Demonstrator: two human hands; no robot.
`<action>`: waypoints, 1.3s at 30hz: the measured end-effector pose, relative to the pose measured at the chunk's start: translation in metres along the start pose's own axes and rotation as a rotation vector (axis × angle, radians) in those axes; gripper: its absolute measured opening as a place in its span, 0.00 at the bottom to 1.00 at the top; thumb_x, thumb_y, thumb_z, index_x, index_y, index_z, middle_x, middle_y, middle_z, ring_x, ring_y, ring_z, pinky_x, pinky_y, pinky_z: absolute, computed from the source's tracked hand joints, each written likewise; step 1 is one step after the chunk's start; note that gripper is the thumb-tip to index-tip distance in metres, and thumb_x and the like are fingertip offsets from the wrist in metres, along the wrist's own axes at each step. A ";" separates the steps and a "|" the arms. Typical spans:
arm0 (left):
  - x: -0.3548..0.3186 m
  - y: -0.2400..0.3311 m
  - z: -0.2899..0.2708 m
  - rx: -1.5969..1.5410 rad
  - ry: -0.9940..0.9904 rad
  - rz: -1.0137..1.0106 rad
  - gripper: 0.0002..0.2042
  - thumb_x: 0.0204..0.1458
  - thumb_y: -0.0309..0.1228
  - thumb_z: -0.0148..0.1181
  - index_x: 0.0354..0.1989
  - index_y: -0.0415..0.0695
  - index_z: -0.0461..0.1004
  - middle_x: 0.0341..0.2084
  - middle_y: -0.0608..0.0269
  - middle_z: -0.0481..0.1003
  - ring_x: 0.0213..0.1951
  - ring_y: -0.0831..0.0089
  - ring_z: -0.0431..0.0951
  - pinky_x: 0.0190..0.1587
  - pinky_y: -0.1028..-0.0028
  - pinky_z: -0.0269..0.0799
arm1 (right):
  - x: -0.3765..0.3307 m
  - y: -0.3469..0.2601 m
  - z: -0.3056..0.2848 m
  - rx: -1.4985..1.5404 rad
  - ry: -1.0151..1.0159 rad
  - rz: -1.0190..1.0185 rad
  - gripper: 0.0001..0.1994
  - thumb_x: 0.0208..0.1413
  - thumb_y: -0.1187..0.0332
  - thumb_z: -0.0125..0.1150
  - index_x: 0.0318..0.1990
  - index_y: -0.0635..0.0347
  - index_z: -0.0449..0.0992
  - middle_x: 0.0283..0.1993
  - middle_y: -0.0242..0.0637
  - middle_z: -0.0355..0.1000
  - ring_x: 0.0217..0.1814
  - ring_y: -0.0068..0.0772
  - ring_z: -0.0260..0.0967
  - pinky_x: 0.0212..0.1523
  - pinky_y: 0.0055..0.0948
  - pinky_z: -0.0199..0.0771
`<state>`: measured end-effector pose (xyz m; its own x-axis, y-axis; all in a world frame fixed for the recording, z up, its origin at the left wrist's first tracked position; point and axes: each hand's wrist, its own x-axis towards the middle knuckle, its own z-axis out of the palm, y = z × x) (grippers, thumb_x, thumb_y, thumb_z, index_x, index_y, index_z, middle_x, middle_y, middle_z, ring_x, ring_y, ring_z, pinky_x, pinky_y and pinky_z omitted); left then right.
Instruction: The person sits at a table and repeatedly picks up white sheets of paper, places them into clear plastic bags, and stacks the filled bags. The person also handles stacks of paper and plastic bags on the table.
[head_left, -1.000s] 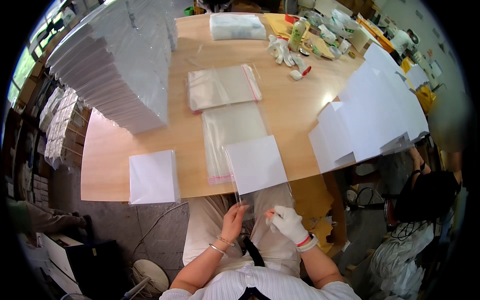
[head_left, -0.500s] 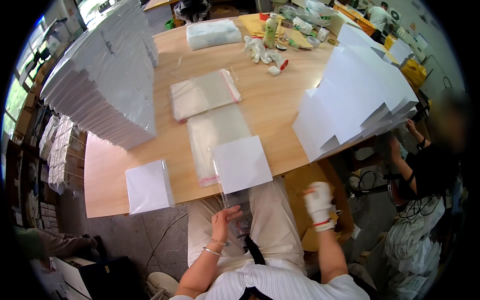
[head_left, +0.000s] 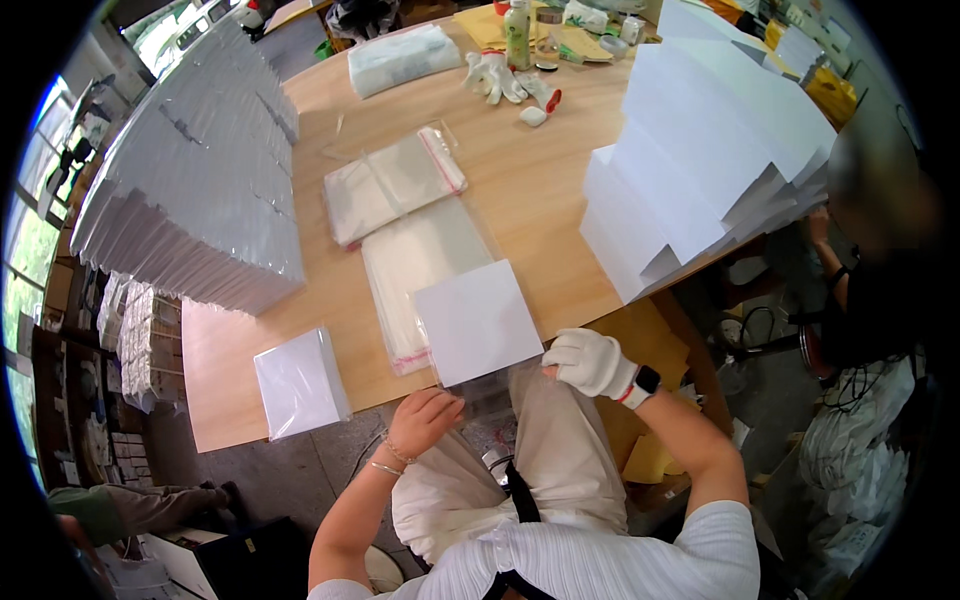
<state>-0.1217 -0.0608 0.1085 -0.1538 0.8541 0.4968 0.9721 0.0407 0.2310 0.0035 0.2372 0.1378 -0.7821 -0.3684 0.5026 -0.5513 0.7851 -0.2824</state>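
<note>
A white square sheet or flat box (head_left: 478, 320) lies in a clear plastic bag (head_left: 487, 393) at the table's front edge; the bag's clear end hangs over the edge. My bare left hand (head_left: 428, 415), with bracelets on the wrist, has its fingers together and bent at the left corner of that end. At the right corner my right hand (head_left: 590, 365), in a white glove, pinches the bag's end with thumb and finger. Partly under the white piece lie flat clear bags (head_left: 420, 270) with a pink-red strip. A wrapped white piece (head_left: 300, 385) lies to the left.
Tall stacks stand on the table (head_left: 540, 190): wrapped white pieces (head_left: 200, 180) at left, unwrapped white ones (head_left: 700, 150) at right. Another bundle of clear bags (head_left: 395, 185) lies mid-table. Behind are spare gloves (head_left: 492, 78) and a bottle (head_left: 517, 38). A person sits at the right.
My right hand has moved left and up from beside my thigh to the bag's right corner. My left hand has moved slightly left and up, its fingers now bent at the bag.
</note>
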 end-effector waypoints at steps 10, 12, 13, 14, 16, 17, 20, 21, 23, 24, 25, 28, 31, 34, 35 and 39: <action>0.032 -0.005 0.006 -0.275 0.003 -0.866 0.08 0.51 0.30 0.52 0.26 0.36 0.69 0.13 0.57 0.70 0.17 0.65 0.71 0.22 0.70 0.65 | 0.016 -0.007 0.019 0.544 0.019 1.154 0.09 0.49 0.65 0.51 0.23 0.59 0.69 0.21 0.41 0.70 0.25 0.42 0.69 0.26 0.38 0.68; 0.035 -0.016 0.009 -0.226 -0.022 -0.845 0.08 0.51 0.30 0.52 0.26 0.37 0.70 0.12 0.57 0.70 0.16 0.65 0.71 0.21 0.70 0.65 | 0.020 -0.008 0.031 0.230 0.024 1.117 0.10 0.50 0.63 0.49 0.23 0.58 0.68 0.20 0.44 0.69 0.25 0.45 0.68 0.24 0.41 0.66; 0.034 -0.019 0.010 -0.200 -0.034 -0.837 0.09 0.51 0.30 0.52 0.26 0.37 0.70 0.12 0.57 0.70 0.16 0.65 0.71 0.21 0.70 0.65 | 0.024 -0.010 0.031 0.128 0.004 1.100 0.11 0.50 0.62 0.48 0.22 0.58 0.67 0.20 0.44 0.68 0.25 0.46 0.68 0.24 0.43 0.65; 0.033 -0.020 0.009 -0.251 -0.061 -0.909 0.08 0.51 0.30 0.52 0.27 0.37 0.70 0.14 0.56 0.71 0.19 0.62 0.72 0.24 0.68 0.66 | 0.027 -0.014 0.030 0.027 -0.016 1.081 0.12 0.51 0.61 0.48 0.22 0.58 0.67 0.20 0.45 0.68 0.26 0.48 0.68 0.23 0.44 0.64; 0.033 -0.024 0.005 -0.353 -0.110 -1.043 0.07 0.50 0.29 0.52 0.28 0.36 0.70 0.18 0.52 0.72 0.23 0.56 0.72 0.28 0.65 0.67 | 0.030 -0.017 0.029 -0.127 -0.040 1.065 0.13 0.52 0.60 0.47 0.23 0.58 0.67 0.21 0.47 0.68 0.26 0.49 0.67 0.23 0.45 0.63; 0.034 -0.023 0.004 -0.287 -0.103 -0.985 0.07 0.51 0.29 0.52 0.30 0.36 0.69 0.20 0.52 0.73 0.25 0.56 0.73 0.30 0.65 0.67 | 0.027 -0.019 0.030 -0.176 -0.049 1.068 0.13 0.52 0.59 0.47 0.23 0.58 0.67 0.21 0.48 0.68 0.26 0.50 0.67 0.23 0.45 0.63; 0.036 -0.012 0.005 -0.240 0.016 -0.905 0.10 0.51 0.29 0.51 0.37 0.35 0.68 0.27 0.51 0.73 0.31 0.57 0.73 0.35 0.65 0.67 | 0.021 -0.020 0.033 0.016 0.062 1.182 0.13 0.52 0.59 0.49 0.24 0.60 0.68 0.23 0.47 0.69 0.22 0.46 0.67 0.22 0.40 0.64; 0.039 -0.006 0.008 -0.319 0.114 -0.934 0.11 0.52 0.29 0.51 0.40 0.35 0.67 0.29 0.50 0.73 0.33 0.58 0.73 0.37 0.65 0.67 | 0.022 -0.019 0.034 0.148 0.119 1.223 0.13 0.52 0.60 0.50 0.25 0.60 0.68 0.23 0.46 0.69 0.20 0.43 0.67 0.21 0.38 0.65; 0.037 -0.001 0.017 -0.457 0.246 -1.002 0.15 0.52 0.29 0.51 0.45 0.33 0.64 0.31 0.51 0.72 0.35 0.63 0.72 0.37 0.67 0.66 | 0.037 -0.029 0.022 0.532 0.193 1.321 0.13 0.52 0.61 0.52 0.25 0.62 0.67 0.24 0.41 0.69 0.22 0.35 0.68 0.22 0.32 0.65; 0.029 -0.003 0.027 -0.524 0.273 -1.040 0.16 0.52 0.29 0.51 0.47 0.33 0.63 0.31 0.52 0.71 0.35 0.67 0.71 0.36 0.69 0.66 | 0.043 -0.035 0.017 0.731 0.215 1.365 0.13 0.52 0.62 0.52 0.25 0.63 0.67 0.24 0.39 0.69 0.22 0.31 0.69 0.23 0.29 0.65; 0.029 -0.004 0.027 -0.602 0.298 -1.067 0.18 0.52 0.29 0.52 0.49 0.32 0.62 0.31 0.54 0.71 0.35 0.70 0.71 0.36 0.71 0.65 | 0.045 -0.036 0.014 0.829 0.261 1.389 0.12 0.52 0.65 0.53 0.23 0.64 0.64 0.21 0.31 0.64 0.23 0.21 0.62 0.23 0.24 0.61; 0.029 -0.007 0.003 -1.075 0.174 -1.178 0.20 0.52 0.31 0.54 0.50 0.31 0.61 0.29 0.63 0.68 0.32 0.79 0.66 0.33 0.78 0.63 | 0.036 -0.042 0.015 0.716 0.182 1.201 0.12 0.53 0.66 0.52 0.22 0.63 0.63 0.20 0.27 0.58 0.24 0.15 0.52 0.24 0.21 0.56; 0.016 0.000 -0.052 -0.864 0.191 -1.161 0.20 0.50 0.31 0.56 0.49 0.33 0.63 0.28 0.69 0.65 0.30 0.82 0.62 0.32 0.81 0.62 | 0.065 -0.067 0.022 0.680 0.171 0.952 0.12 0.54 0.64 0.51 0.26 0.64 0.65 0.19 0.34 0.59 0.23 0.24 0.56 0.25 0.28 0.58; -0.041 -0.014 -0.102 -0.682 0.343 -1.221 0.18 0.51 0.29 0.54 0.49 0.35 0.64 0.33 0.66 0.68 0.34 0.80 0.65 0.37 0.80 0.63 | 0.109 -0.084 0.067 0.714 0.143 0.746 0.13 0.53 0.61 0.51 0.32 0.64 0.68 0.20 0.45 0.64 0.25 0.40 0.66 0.28 0.35 0.64; -0.059 -0.024 -0.119 -0.654 0.424 -1.221 0.18 0.50 0.28 0.54 0.49 0.35 0.64 0.36 0.64 0.69 0.37 0.79 0.66 0.39 0.80 0.64 | 0.127 -0.090 0.091 0.626 0.190 0.641 0.14 0.53 0.60 0.51 0.31 0.63 0.68 0.21 0.46 0.66 0.26 0.44 0.66 0.28 0.38 0.64; -0.140 -0.072 -0.162 -0.587 0.546 -1.256 0.19 0.50 0.26 0.50 0.51 0.35 0.63 0.44 0.59 0.68 0.44 0.74 0.67 0.46 0.76 0.63 | 0.212 -0.136 0.140 0.491 -0.058 0.686 0.17 0.51 0.53 0.51 0.30 0.60 0.67 0.23 0.47 0.69 0.28 0.50 0.68 0.29 0.44 0.64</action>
<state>-0.1987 -0.2674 0.1576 -0.9907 0.1204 -0.0636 -0.0301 0.2615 0.9647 -0.1279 -0.0178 0.1684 -0.9959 0.0752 0.0509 -0.0019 0.5433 -0.8395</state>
